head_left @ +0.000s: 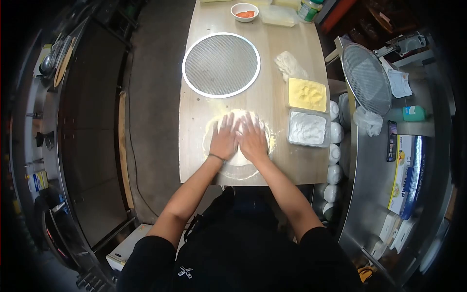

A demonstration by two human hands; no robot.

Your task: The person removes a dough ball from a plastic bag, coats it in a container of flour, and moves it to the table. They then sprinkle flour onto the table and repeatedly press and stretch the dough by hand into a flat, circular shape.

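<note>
A round of pale dough (239, 158) lies on the floured near end of the wooden table (199, 170). My left hand (224, 138) presses flat on its left half, fingers stretched away from me. Close beside it, my right hand (253, 138) rests flat on the right half, its fingers also extended. Neither hand grasps anything. Loose flour rings the dough. To the right stand a tub of white flour (307, 128) and, behind it, a tub of yellow meal (307, 95). A round mesh screen (221, 64) with a pale metal rim lies beyond my hands.
A crumpled cloth or bag (290, 65) sits behind the tubs. At the far end are a small bowl (244, 12) with orange-red contents, a lidded container (278, 16) and a jar (309, 9). A steel counter on the right holds another mesh screen (366, 78) and a phone (392, 141).
</note>
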